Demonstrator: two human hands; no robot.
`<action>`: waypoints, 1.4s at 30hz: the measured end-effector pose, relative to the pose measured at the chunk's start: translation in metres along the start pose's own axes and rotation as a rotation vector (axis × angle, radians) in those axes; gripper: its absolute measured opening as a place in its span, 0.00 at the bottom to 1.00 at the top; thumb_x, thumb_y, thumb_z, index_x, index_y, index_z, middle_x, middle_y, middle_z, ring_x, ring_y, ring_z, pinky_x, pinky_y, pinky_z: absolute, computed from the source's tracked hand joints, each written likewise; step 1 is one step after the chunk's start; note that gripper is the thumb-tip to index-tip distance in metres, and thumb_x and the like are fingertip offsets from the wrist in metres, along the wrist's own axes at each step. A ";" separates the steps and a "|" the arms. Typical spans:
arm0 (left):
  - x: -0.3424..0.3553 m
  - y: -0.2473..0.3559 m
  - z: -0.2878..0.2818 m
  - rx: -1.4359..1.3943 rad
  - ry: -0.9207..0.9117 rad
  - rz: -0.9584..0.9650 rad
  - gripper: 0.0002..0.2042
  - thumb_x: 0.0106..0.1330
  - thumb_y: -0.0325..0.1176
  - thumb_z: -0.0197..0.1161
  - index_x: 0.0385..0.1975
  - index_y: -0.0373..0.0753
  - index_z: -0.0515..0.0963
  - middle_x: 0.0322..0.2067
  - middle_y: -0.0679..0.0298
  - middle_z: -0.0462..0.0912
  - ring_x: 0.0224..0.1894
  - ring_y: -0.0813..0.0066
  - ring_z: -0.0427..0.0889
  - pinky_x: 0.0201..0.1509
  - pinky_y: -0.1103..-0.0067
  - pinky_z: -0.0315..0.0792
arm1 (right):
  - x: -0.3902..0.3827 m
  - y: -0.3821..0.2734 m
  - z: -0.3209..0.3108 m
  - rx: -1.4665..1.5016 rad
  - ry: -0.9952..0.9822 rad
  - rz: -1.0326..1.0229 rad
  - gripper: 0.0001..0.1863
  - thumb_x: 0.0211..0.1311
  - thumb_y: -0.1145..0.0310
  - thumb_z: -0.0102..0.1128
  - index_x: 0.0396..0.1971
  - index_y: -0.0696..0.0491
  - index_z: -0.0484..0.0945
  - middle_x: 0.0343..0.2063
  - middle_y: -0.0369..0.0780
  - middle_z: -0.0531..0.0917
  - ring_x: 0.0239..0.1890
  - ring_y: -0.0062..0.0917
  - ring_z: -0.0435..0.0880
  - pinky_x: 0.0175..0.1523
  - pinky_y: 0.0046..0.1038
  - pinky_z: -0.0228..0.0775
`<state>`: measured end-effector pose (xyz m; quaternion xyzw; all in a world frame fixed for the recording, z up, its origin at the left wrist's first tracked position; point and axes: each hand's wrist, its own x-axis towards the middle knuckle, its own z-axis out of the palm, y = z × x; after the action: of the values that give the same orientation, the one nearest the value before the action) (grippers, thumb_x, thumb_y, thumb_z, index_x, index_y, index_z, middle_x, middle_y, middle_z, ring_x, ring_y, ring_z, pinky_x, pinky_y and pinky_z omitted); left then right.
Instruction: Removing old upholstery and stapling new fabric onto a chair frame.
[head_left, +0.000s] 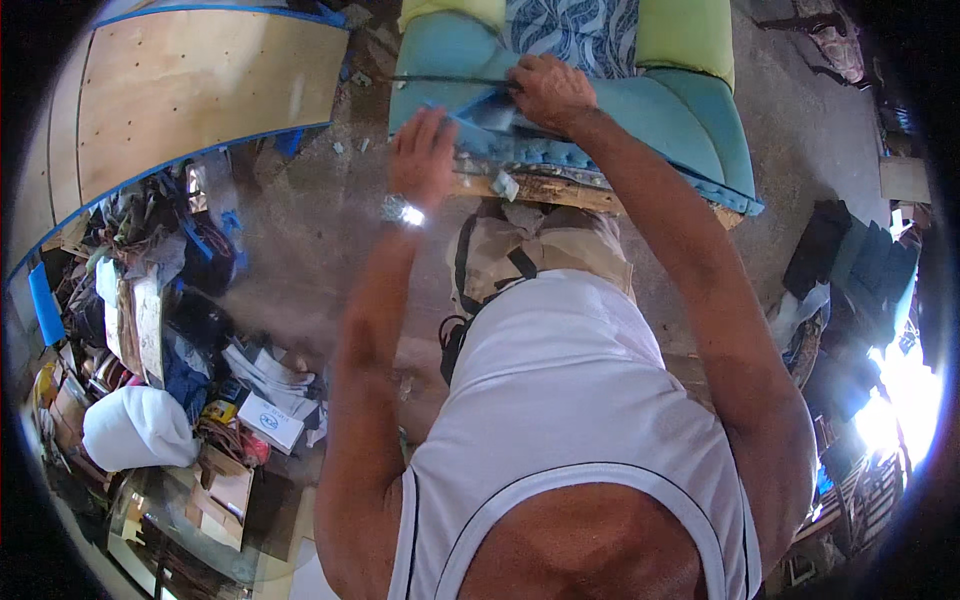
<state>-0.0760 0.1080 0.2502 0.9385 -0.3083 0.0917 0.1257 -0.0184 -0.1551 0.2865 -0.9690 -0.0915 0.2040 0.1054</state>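
A light blue upholstered seat [655, 115] with a tufted front edge is before me, its wooden frame [560, 190] bare along the near side. My right hand [552, 94] is closed over its left half, with a long thin dark rod [450, 79] running out to the left from the fingers. Beside the seat's left front corner is my left hand [424, 150], smeared by motion, with a shiny watch [400, 211] at the wrist. Its fingertips are close to a loose blue fabric flap [480, 104]; whether they grip it is unclear. Whitish padding tufts [505, 186] hang at the front edge.
A plywood panel with blue edging [210, 95] stands at the far left. Below it lie piled scraps, a white rolled bundle [140, 428] and a small white box [270, 422]. Dark cloth pieces [850, 255] are at the right. A patterned cushion [575, 35] rests on the seat.
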 end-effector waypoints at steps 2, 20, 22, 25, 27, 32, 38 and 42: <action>0.009 -0.011 -0.002 -0.017 -0.136 0.047 0.24 0.61 0.34 0.70 0.59 0.47 0.77 0.61 0.62 0.74 0.65 0.58 0.72 0.65 0.59 0.69 | 0.000 -0.002 -0.003 0.018 -0.013 0.019 0.18 0.69 0.57 0.60 0.56 0.42 0.80 0.56 0.34 0.79 0.62 0.34 0.76 0.61 0.44 0.76; 0.007 0.004 -0.008 -0.044 -0.192 0.044 0.13 0.62 0.33 0.66 0.47 0.44 0.84 0.49 0.64 0.81 0.53 0.59 0.78 0.59 0.59 0.70 | 0.005 0.009 0.009 0.054 0.193 -0.061 0.14 0.68 0.62 0.55 0.48 0.48 0.83 0.47 0.42 0.83 0.53 0.41 0.83 0.55 0.46 0.80; 0.005 0.020 -0.001 -0.082 -0.217 0.052 0.14 0.63 0.34 0.67 0.49 0.43 0.83 0.51 0.63 0.80 0.54 0.58 0.77 0.60 0.59 0.70 | 0.007 0.010 0.009 0.079 0.214 -0.069 0.14 0.68 0.62 0.55 0.47 0.48 0.83 0.47 0.42 0.83 0.53 0.41 0.83 0.55 0.46 0.80; 0.004 0.033 -0.001 -0.130 -0.254 0.008 0.18 0.63 0.35 0.67 0.53 0.40 0.80 0.55 0.60 0.78 0.57 0.57 0.77 0.61 0.60 0.70 | 0.008 0.014 0.011 0.103 0.254 -0.084 0.13 0.68 0.62 0.55 0.46 0.49 0.83 0.47 0.42 0.83 0.53 0.41 0.83 0.55 0.46 0.80; 0.006 0.036 0.000 -0.141 -0.267 -0.043 0.20 0.64 0.36 0.67 0.55 0.39 0.78 0.56 0.59 0.78 0.58 0.56 0.76 0.61 0.60 0.70 | 0.010 0.015 0.010 0.101 0.272 -0.091 0.13 0.68 0.61 0.55 0.46 0.49 0.83 0.46 0.42 0.83 0.53 0.41 0.83 0.55 0.46 0.80; 0.028 0.048 -0.018 -0.091 -0.544 -0.143 0.23 0.67 0.44 0.64 0.58 0.40 0.76 0.59 0.53 0.76 0.60 0.54 0.75 0.63 0.58 0.67 | 0.015 0.017 0.002 0.101 0.212 -0.059 0.14 0.69 0.62 0.54 0.48 0.49 0.83 0.48 0.42 0.83 0.54 0.41 0.83 0.56 0.46 0.79; 0.031 0.048 -0.013 -0.068 -0.465 -0.089 0.28 0.65 0.52 0.66 0.59 0.42 0.77 0.57 0.55 0.76 0.59 0.53 0.73 0.62 0.56 0.65 | 0.017 0.013 0.003 0.095 0.196 0.011 0.15 0.66 0.60 0.62 0.50 0.45 0.83 0.49 0.35 0.83 0.56 0.36 0.81 0.58 0.44 0.78; 0.042 0.060 -0.012 -0.030 -0.546 -0.199 0.28 0.63 0.53 0.68 0.59 0.42 0.78 0.53 0.56 0.76 0.57 0.52 0.73 0.60 0.56 0.66 | 0.015 0.013 0.005 0.091 0.174 0.016 0.15 0.66 0.60 0.61 0.50 0.45 0.83 0.49 0.35 0.83 0.55 0.36 0.82 0.57 0.45 0.79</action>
<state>-0.0800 0.0418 0.2823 0.9521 -0.2386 -0.1815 0.0601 -0.0050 -0.1640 0.2734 -0.9779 -0.0651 0.1237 0.1555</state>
